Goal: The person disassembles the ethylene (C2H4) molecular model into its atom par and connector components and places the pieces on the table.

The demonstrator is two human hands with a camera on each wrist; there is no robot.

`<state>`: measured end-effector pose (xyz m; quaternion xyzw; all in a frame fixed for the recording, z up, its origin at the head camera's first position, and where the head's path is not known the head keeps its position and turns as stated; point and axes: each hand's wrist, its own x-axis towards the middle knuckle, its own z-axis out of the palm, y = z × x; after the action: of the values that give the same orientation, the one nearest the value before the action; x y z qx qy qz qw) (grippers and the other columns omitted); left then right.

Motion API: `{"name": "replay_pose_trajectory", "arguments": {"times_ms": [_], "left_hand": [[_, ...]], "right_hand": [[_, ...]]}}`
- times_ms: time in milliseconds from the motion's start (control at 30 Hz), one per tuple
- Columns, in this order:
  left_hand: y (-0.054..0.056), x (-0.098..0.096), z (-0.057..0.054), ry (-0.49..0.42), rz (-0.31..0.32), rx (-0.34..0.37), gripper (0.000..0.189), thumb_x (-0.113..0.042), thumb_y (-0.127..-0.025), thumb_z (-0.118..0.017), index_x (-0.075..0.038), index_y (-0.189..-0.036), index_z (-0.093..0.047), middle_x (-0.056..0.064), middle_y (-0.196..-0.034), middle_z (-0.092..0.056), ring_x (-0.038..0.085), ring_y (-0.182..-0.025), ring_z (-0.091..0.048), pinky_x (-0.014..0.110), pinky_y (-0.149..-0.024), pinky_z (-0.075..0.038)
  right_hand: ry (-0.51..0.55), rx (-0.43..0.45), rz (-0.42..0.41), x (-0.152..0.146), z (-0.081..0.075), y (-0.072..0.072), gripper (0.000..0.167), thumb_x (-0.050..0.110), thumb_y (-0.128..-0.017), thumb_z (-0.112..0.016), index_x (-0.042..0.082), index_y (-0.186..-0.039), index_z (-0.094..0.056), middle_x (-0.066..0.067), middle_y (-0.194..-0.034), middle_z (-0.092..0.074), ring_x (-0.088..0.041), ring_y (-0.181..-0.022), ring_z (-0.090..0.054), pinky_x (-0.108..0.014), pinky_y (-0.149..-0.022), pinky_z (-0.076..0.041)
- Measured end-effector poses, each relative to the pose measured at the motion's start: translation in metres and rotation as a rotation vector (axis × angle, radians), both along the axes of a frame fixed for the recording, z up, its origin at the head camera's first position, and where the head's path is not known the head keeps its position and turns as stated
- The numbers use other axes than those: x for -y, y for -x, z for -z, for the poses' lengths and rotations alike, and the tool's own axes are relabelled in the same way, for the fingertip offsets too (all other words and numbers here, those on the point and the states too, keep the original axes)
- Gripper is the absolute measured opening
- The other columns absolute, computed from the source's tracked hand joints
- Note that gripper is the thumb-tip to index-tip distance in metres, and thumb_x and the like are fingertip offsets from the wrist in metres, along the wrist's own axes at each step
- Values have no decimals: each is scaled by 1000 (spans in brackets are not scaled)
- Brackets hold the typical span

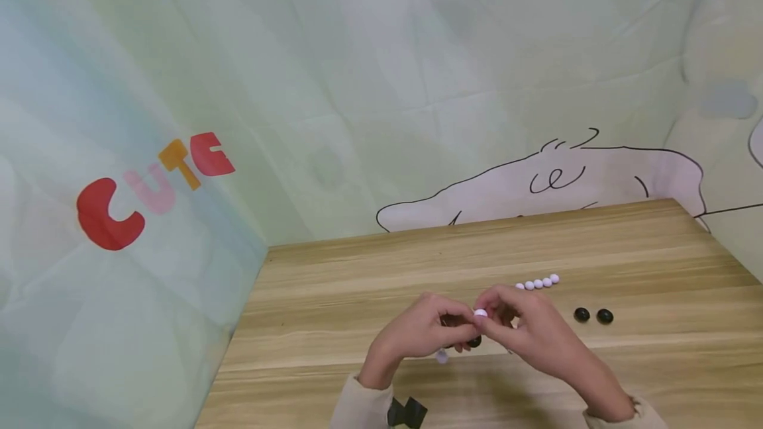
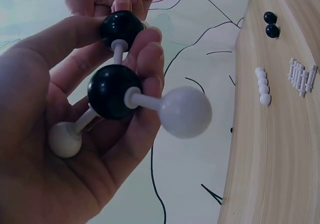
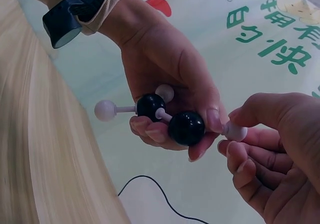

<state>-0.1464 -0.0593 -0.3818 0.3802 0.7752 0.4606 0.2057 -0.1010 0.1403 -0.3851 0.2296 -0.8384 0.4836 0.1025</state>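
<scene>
My left hand holds a ball-and-stick molecular model, its fingers curled round two black balls joined by a short white rod. From the nearer black ball, rods lead to two white balls, one sticking outward and the other beside the palm. At the model's far end my right hand pinches another white ball between thumb and fingers. A pale rod end shows between that ball and the left fingertips, right beside the second black ball. Both hands are raised over the table.
On the wooden table, several loose white balls lie in a row beyond the right hand. Two black balls sit to its right. Several white connecting rods lie side by side near them. A printed cloth wall borders the table.
</scene>
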Motion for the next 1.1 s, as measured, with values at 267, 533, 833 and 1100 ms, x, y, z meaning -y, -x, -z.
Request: {"name": "replay_pose_trajectory", "arguments": {"times_ms": [267, 533, 833, 1100], "left_hand": [[0, 6, 9, 35, 75, 5, 19, -22, -94, -61, -8, -83, -69, 3, -70, -66, -1, -60, -58, 17, -57, -50], [4, 15, 8, 20, -20, 38, 21, -27, -96, -58, -9, -95, -70, 1, -79, -68, 5, -67, -63, 29, -63, -56], [1, 12, 9, 97, 41, -20, 14, -14, -88, -68, -8, -101, -67, 1, -85, -68, -4, -75, -59, 17, -71, -52], [-2, 10, 13, 96, -42, -14, 19, -16, -87, -70, -9, -103, -63, -1, -88, -69, -4, -77, -60, 16, -75, -51]], "right_hand": [[82, -2, 110, -20, -15, 4, 5, 12, -91, -65, 15, -96, -64, 8, -83, -65, -5, -71, -60, -22, -62, -50], [-77, 27, 261, -40, -5, 40, 19, 17, -91, -65, 7, -107, -62, -3, -87, -67, -13, -76, -63, -25, -65, -52], [-416, 63, 315, -42, 78, 83, 9, 10, -87, -68, 6, -95, -66, -8, -90, -69, -29, -88, -61, -47, -77, -50], [-497, -55, 360, -38, 104, 90, 6, 8, -83, -71, 9, -89, -68, -7, -89, -71, -32, -91, -54, -48, -81, -42]]}}
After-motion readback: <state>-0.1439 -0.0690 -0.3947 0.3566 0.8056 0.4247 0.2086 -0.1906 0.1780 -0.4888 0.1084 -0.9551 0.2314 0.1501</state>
